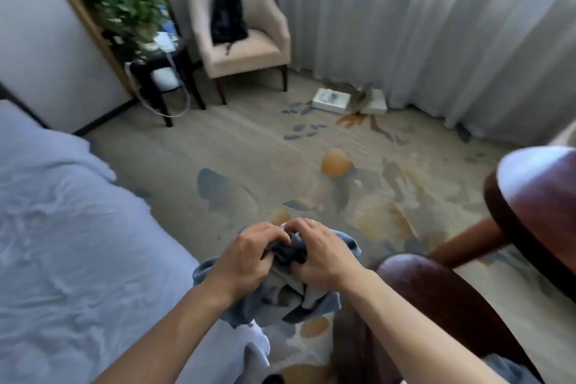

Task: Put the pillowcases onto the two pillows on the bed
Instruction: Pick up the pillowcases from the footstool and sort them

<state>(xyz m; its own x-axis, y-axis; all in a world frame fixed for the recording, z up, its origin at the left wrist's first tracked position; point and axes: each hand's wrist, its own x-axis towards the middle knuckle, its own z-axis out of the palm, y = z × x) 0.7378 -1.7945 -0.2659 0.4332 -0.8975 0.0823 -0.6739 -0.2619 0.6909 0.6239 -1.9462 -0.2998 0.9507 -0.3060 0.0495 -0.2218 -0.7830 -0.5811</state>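
A bunched grey-blue pillowcase hangs in front of me above the carpet, just off the bed's corner. My left hand grips its gathered top from the left, and my right hand grips it from the right, fingers of both curled into the dark folds between them. The bed with a rumpled white sheet fills the left side. No pillow is in view.
A dark wooden chair stands close at my right, beside a round wooden table. Farther off are a beige armchair with a black bag, a black side table with a plant, white boxes on the carpet, and curtains.
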